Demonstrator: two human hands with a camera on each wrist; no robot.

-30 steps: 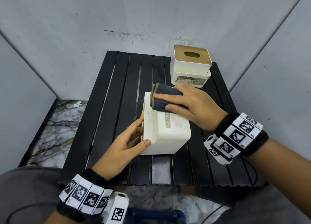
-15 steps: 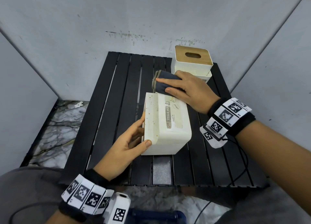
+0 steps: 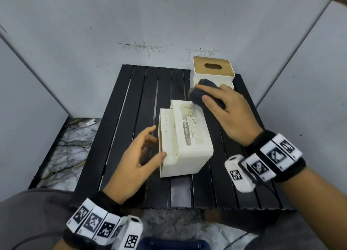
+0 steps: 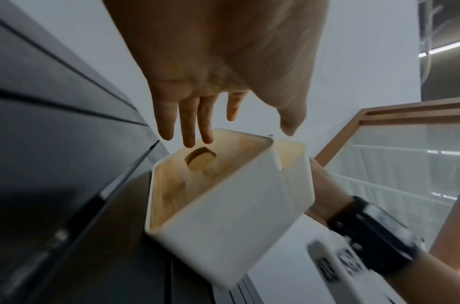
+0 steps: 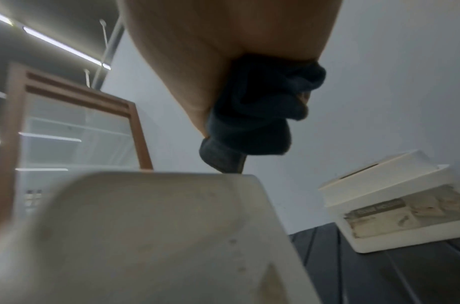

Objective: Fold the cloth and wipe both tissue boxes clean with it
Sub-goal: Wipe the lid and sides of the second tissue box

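Observation:
A stained white tissue box (image 3: 185, 142) lies on its side mid-table, its wooden slotted lid (image 4: 176, 185) facing left. My left hand (image 3: 156, 142) is beside that lid with straight, spread fingers (image 4: 189, 127); only the thumb seems to touch the box's near left corner. My right hand (image 3: 202, 93) grips the folded dark blue cloth (image 3: 196, 97) just past the box's far end, lifted off it. In the right wrist view the cloth (image 5: 252, 115) hangs above the box's edge (image 5: 145, 236). The second tissue box (image 3: 213, 71), white with a wooden lid, stands upright at the back right, right behind the cloth.
Both boxes are on a black slatted table (image 3: 131, 109). Grey panels close in the left, back and right sides. Marble floor (image 3: 71, 146) shows to the left of the table and below its near edge.
My right hand slid the cloth along the lying box's top, off its far end and toward the back box. My left hand loosened, its fingers lifting away from the box's side.

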